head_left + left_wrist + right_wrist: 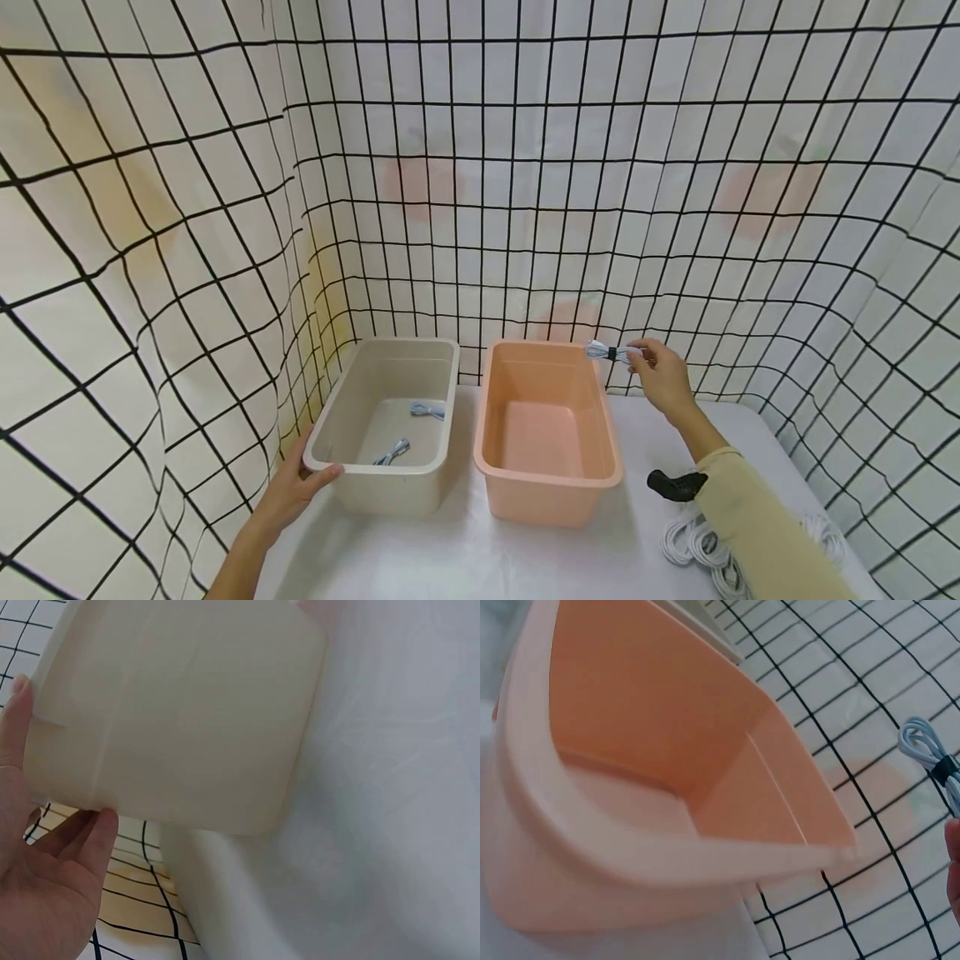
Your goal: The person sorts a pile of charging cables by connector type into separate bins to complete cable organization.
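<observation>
Right hand [663, 379] pinches a smooth, looped pale cable [599, 351] bound by a black band [612, 353] near the rectangular orange tub [543, 502], while left hand [291, 490] grips the round-rimmed cream tub [386, 490].

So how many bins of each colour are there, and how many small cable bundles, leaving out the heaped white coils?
Cream bin: 1
Peach bin: 1
Small cable bundles: 3 (held bundle in the right hand; far bundle and near bundle inside the cream bin)
Total: 5
</observation>
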`<control>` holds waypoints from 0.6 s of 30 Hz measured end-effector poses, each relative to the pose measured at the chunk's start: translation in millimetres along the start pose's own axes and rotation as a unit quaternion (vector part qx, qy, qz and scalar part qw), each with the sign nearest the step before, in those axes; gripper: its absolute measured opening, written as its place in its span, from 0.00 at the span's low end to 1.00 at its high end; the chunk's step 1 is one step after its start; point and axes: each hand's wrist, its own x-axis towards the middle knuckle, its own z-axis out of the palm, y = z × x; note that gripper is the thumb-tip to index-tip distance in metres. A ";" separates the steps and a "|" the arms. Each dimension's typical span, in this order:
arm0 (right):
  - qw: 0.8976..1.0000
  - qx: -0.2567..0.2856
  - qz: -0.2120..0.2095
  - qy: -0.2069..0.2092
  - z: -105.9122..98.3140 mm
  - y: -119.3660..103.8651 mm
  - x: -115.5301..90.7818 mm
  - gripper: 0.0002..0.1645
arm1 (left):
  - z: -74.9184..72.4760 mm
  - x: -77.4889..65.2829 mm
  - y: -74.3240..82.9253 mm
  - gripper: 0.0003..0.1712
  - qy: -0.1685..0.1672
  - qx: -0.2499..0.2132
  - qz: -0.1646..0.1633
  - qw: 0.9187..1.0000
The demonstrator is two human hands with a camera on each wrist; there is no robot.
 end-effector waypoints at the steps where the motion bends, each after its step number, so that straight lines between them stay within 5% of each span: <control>1: 1.000 0.003 -0.005 -0.003 4.3 -3.4 2.0 0.16 | -0.5 -0.3 0.4 0.56 -0.001 -0.002 0.003 1.000; 18: 0.995 0.044 -0.027 -0.080 70.3 -59.2 25.2 0.16 | -2.9 1.6 0.3 0.57 -0.012 -0.011 0.003 1.000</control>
